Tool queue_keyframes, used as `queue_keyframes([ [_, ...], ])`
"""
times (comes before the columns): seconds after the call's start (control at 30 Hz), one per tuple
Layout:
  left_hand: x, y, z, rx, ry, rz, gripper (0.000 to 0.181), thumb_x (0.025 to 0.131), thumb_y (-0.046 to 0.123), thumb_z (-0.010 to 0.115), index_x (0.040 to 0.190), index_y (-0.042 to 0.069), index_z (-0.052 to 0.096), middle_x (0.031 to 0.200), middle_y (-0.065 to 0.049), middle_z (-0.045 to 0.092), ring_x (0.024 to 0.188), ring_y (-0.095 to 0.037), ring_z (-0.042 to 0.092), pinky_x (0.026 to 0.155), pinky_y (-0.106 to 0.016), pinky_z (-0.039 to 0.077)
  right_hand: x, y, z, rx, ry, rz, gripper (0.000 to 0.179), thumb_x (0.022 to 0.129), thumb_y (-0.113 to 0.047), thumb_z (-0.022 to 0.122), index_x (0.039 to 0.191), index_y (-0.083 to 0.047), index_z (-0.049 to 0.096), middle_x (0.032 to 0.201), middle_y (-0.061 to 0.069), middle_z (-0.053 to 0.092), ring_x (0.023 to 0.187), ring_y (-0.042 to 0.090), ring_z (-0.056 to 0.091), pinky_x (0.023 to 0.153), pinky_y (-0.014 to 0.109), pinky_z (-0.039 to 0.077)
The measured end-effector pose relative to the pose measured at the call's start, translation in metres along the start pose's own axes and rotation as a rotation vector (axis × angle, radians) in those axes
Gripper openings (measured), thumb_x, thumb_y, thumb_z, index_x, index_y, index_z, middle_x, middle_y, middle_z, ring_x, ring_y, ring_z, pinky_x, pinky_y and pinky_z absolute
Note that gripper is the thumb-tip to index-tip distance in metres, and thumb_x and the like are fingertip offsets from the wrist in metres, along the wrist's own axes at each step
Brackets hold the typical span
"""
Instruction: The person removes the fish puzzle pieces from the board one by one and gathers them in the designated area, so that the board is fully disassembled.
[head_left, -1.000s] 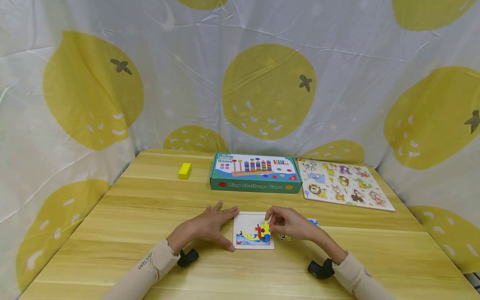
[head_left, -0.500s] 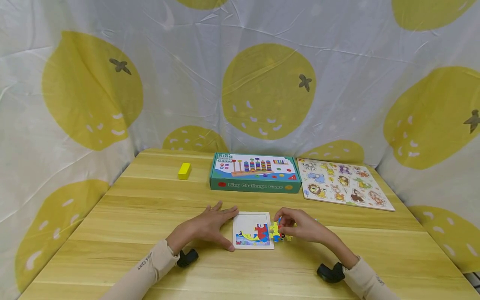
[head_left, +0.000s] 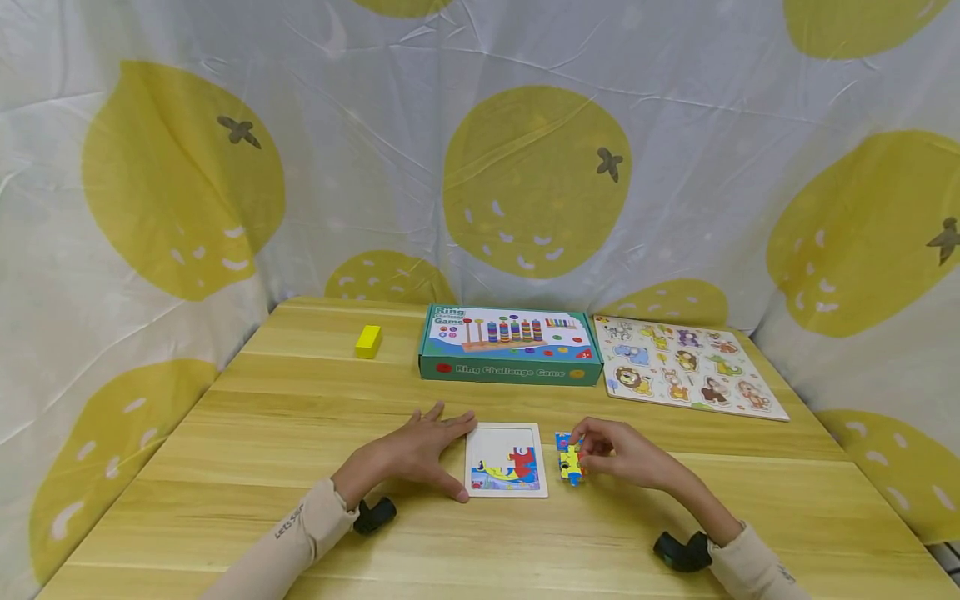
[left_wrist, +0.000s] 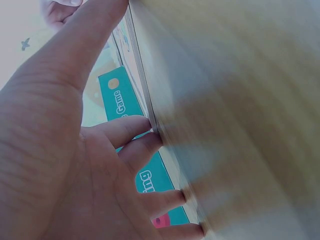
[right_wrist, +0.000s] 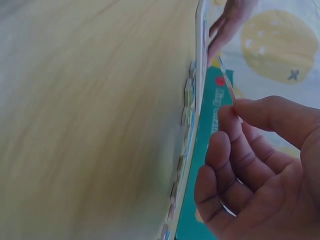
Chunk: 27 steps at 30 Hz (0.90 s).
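My left hand [head_left: 411,450] is spread flat on the table, with fingertips and thumb touching the left side of a small white-rimmed puzzle tray [head_left: 543,463]. Joined red, yellow and blue jigsaw pieces [head_left: 521,461] lie along the tray's lower part; its upper left shows bare white. Right of the tray, my right hand [head_left: 618,452] pinches a mostly yellow jigsaw piece [head_left: 571,461] between thumb and index finger. Seen edge-on in the right wrist view, that piece [right_wrist: 227,80] is held clear of the table. Loose pieces [head_left: 562,439] lie behind it, partly covered by the hand.
A green Ring Challenge Game box [head_left: 512,346] lies behind the tray. To its right is an animal puzzle board [head_left: 693,367], and a yellow block [head_left: 368,342] stands to its left. A lemon-print cloth [head_left: 375,167] hangs behind the table.
The right hand has carried the yellow jigsaw piece from over the tray's right part out to the right, uncovering the red piece in the tray. My left hand stays still.
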<state>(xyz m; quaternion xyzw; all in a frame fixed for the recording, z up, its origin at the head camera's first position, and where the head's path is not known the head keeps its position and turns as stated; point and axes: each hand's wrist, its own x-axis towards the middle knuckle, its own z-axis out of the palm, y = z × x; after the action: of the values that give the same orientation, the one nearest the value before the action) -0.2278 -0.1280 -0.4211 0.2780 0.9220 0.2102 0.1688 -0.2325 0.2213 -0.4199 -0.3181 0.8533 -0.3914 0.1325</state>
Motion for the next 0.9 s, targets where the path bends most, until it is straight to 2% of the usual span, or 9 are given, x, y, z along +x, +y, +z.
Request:
queue_keyframes([
  [0.37,0.0,0.001,0.0,0.013,0.0,-0.005,0.103,0.069,0.06,0.076,0.152,0.02,0.03,0.158,0.003,0.024,0.146,-0.04,0.004,0.113,-0.063,0.003,-0.017,0.012,-0.013,0.008,0.028,0.036,0.019,0.091,-0.009,0.065,0.109,-0.005,0.059,0.082,0.001,0.061,0.07,0.009,0.054,0.06,0.021,0.045],
  [0.67,0.001,0.0,0.001,0.022,-0.002,-0.007,0.103,0.069,0.061,0.076,0.152,0.02,0.03,0.158,0.003,0.025,0.146,-0.04,0.004,0.113,-0.063,0.003,-0.026,0.02,-0.018,0.022,0.025,0.014,0.018,0.092,-0.011,0.064,0.107,-0.001,0.059,0.082,0.003,0.062,0.07,0.006,0.055,0.06,0.021,0.046],
  [0.9,0.001,0.0,0.001,0.017,-0.002,-0.01,0.103,0.069,0.061,0.076,0.152,0.02,0.03,0.158,0.003,0.024,0.146,-0.04,0.004,0.113,-0.063,0.002,-0.03,0.024,-0.019,0.011,0.002,0.033,0.018,0.093,-0.01,0.062,0.107,0.0,0.057,0.08,0.004,0.063,0.067,0.005,0.054,0.057,0.02,0.045],
])
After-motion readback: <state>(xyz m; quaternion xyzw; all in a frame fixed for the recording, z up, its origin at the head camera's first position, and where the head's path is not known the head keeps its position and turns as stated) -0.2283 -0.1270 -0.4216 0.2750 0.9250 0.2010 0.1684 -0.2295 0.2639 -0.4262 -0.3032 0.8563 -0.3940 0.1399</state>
